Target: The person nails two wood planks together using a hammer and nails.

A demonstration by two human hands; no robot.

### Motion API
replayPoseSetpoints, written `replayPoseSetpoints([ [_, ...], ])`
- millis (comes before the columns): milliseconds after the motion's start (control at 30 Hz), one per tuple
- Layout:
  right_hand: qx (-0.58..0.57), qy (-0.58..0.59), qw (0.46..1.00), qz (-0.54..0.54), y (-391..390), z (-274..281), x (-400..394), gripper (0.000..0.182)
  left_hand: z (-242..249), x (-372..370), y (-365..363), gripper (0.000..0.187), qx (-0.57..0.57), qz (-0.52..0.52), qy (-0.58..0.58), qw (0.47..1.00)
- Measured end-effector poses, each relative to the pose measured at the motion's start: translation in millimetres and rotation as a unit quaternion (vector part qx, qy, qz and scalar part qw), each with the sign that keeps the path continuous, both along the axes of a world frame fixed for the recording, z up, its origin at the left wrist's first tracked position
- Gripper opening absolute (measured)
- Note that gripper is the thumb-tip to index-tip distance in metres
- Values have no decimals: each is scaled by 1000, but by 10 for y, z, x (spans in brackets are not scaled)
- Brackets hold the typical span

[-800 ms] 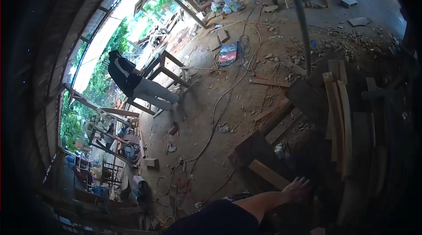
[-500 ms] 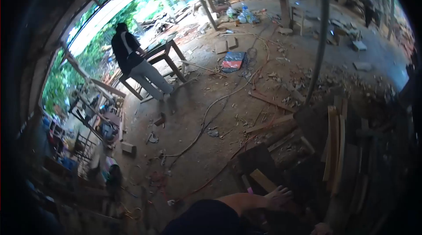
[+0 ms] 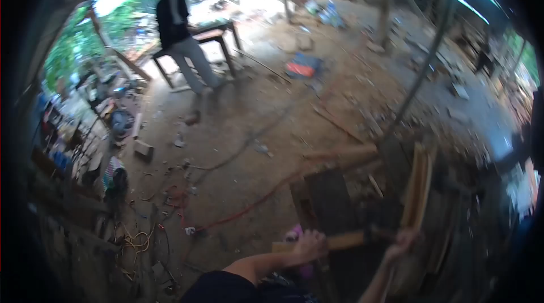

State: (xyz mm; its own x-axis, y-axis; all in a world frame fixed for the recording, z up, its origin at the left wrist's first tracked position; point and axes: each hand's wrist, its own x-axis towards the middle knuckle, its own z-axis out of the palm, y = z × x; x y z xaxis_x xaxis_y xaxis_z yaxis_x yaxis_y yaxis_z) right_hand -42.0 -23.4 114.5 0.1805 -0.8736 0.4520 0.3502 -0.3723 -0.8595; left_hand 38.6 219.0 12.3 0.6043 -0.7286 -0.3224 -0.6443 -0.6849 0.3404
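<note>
My left hand (image 3: 310,245), fingers curled, grips a light wooden strip (image 3: 347,240) lying across dark boards (image 3: 331,192) at the lower centre. Pink material (image 3: 294,233) shows beside that hand. To its right, my right hand (image 3: 404,239) is closed near the strip's far end, below a bundle of long light boards (image 3: 416,190). A dark, blurred thing extends from the right hand toward the strip; what it is cannot be made out.
A person (image 3: 184,37) stands at a wooden table frame (image 3: 231,56) at the upper left. A slanting pole (image 3: 422,71) rises on the right. A red cable (image 3: 243,212) crosses the dirt floor. Scrap wood and clutter line the left side.
The view has shifted. My left hand, spread beside the wooden strip before, is now closed on it. My right hand has come up further into view and is closed.
</note>
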Motion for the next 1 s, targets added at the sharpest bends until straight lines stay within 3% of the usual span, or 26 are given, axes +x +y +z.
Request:
replayPoseSetpoints([
  [33,35,-42,998,44,-5,-100,40,17,-47,-59,-86,55,9,68,25,997],
  [67,-69,12,997,30,-8,-39,153,21,-89,-143,-202,54,23,137,51,989],
  [133,-46,12,996,72,169,228,390,22,-70,-358,-276,54,-110,252,71,959],
  [167,-52,-10,993,106,209,309,484,23,-91,-491,-377,54,-109,244,92,959],
  [233,-62,-23,987,147,223,344,604,24,-110,-663,-605,56,-124,375,109,912],
  [367,-105,1,967,233,266,351,572,31,-87,-1025,-766,58,-169,385,197,886],
  [433,-96,17,960,263,299,403,436,33,-154,-1165,-696,55,-217,312,265,886],
  [567,-111,50,957,264,402,433,75,41,-252,-1346,-492,54,-208,221,315,900],
  [633,-107,57,959,255,445,420,-169,43,-129,-1340,-464,52,-125,106,255,953],
  [667,-104,59,962,247,450,406,-259,45,-192,-1340,-481,52,-129,105,254,953],
  [733,-121,50,963,236,444,350,-402,43,-338,-1335,-569,58,-321,84,83,940],
  [833,-139,39,968,205,516,203,-648,42,-417,-1368,-784,64,-346,69,-15,935],
  [1000,-186,37,957,219,662,130,-1028,42,-637,-1849,-822,66,-304,121,-56,943],
])
